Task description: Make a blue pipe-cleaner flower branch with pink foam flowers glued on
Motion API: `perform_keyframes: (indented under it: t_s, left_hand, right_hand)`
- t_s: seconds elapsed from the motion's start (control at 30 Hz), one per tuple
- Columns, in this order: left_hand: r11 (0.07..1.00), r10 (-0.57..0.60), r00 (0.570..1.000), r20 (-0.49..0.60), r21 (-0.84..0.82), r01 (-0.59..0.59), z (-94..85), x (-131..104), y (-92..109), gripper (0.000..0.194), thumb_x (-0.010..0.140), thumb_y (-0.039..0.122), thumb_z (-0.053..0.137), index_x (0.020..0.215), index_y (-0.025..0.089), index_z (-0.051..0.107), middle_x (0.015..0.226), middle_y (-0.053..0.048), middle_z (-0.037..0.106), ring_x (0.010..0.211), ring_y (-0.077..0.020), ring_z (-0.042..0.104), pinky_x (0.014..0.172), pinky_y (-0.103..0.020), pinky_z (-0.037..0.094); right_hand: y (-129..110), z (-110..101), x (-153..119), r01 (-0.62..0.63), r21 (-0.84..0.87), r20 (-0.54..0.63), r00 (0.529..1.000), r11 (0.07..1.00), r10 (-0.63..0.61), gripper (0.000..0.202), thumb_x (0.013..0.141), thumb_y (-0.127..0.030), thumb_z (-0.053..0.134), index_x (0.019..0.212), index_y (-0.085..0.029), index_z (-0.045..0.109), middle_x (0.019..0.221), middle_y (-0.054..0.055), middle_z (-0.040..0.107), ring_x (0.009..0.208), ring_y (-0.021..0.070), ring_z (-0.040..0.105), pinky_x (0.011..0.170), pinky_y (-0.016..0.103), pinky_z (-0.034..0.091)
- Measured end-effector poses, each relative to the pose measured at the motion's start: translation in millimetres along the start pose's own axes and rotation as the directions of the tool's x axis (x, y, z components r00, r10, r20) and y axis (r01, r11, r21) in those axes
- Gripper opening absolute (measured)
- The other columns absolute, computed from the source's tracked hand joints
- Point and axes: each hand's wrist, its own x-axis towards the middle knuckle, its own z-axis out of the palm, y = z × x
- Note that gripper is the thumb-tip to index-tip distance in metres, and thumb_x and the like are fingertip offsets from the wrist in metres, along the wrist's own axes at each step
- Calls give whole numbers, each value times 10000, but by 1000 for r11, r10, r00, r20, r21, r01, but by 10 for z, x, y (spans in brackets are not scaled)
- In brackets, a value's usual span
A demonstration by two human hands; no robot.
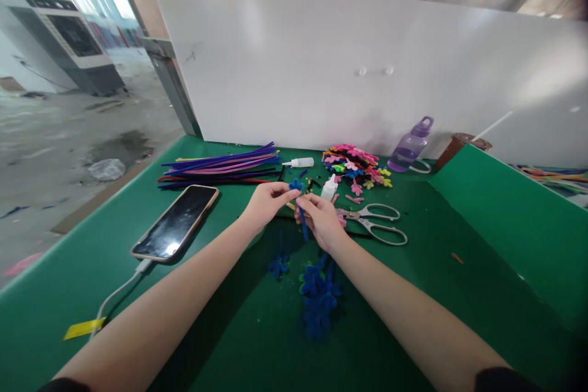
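Note:
Both hands meet over the middle of the green table. My left hand pinches a small blue pipe-cleaner flower at its lower edge. My right hand is closed on a blue pipe cleaner just below it, its end hanging down. Whether the two pieces are joined is hidden by the fingers. Nearer to me lie a bunch of blue pipe-cleaner flowers with some green and a single blue flower. Scissors with grey handles rest right of my right hand, beside a white glue bottle.
Loose pipe cleaners lie at the back left, near a second glue bottle. A colourful flower pile, a purple water bottle and a brown cup stand behind. A phone charges at left. A green divider borders the right.

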Motion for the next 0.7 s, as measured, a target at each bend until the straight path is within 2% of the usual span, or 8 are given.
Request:
perform_keyframes:
  t_s: [0.13,0.23,0.3,0.4,0.53,0.7]
  left_hand:
    - [995,-39,996,80,-92,46,13,-10,-10,248,742,379,636,683,141,605,590,9,591,560,-105,540,597,-234,427]
    - [979,-82,991,109,-177,101,11,-11,-43,266,770,402,602,713,143,588,583,8,575,538,-98,528,576,-233,421]
    - [979,-80,991,105,-178,98,3,-6,-60,264,767,399,608,717,140,591,593,11,560,560,-95,522,581,-226,413]
    - [994,-48,996,81,-96,56,-11,4,-58,264,761,391,616,695,136,593,593,17,534,581,-92,502,585,-217,396]
    - [1000,-23,997,80,18,22,-21,8,-24,257,751,384,623,684,137,598,627,3,578,607,-109,518,611,-233,404]
    - [994,5,999,49,105,-10,-29,10,-7,251,733,385,636,704,135,636,664,-12,627,644,-135,551,637,-248,412]
  right_hand:
    - [-41,12,6,-155,142,90,986,978,143,212,668,-349,711,682,-159,618,570,-31,565,510,84,530,482,206,449]
    - [-64,20,-7,-215,205,154,971,955,185,221,696,-358,693,753,-150,643,617,-23,572,545,86,545,491,206,468]
    - [-63,18,-10,-206,219,165,971,954,172,223,708,-354,687,762,-141,645,630,-16,575,549,84,543,489,203,468]
    - [-49,11,-4,-181,239,145,978,954,149,217,689,-338,708,720,-138,631,618,-19,562,521,76,514,467,202,452]
    - [-23,-3,15,-168,274,117,983,947,140,221,658,-327,734,665,-154,598,537,-49,493,477,75,469,436,206,425]
    - [-3,-22,24,-109,157,42,994,982,104,229,660,-346,726,665,-163,589,561,-49,495,505,78,475,461,207,425]
